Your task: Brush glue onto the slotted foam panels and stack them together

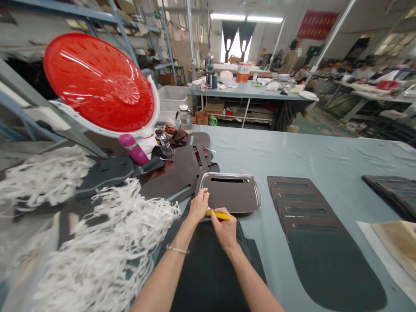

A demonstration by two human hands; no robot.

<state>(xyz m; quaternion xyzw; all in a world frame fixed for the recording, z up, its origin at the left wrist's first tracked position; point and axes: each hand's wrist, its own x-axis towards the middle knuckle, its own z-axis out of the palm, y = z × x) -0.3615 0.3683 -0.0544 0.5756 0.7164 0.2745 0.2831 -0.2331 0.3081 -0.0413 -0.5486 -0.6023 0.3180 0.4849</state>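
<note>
My left hand point(199, 206) is at the left front corner of a dark flat panel point(232, 196), its fingers closed on the edge. The panel has a long slot near its far side and a shiny, clear-looking rim. My right hand point(225, 229) grips a slim yellow tool point(219, 215) at the panel's near edge, pointing left toward my left hand. The tool's tip is too small to make out. Dark green material point(208, 264) lies under my forearms.
Right of my hands, slotted dark panels point(325, 242) overlap in a row; another stack point(393, 195) lies farther right. White strips point(120, 234) are heaped at left. Beyond stand a red-faced fan point(100, 86), a magenta bottle point(133, 148) and a jar point(185, 119). A person point(290, 56) stands far off.
</note>
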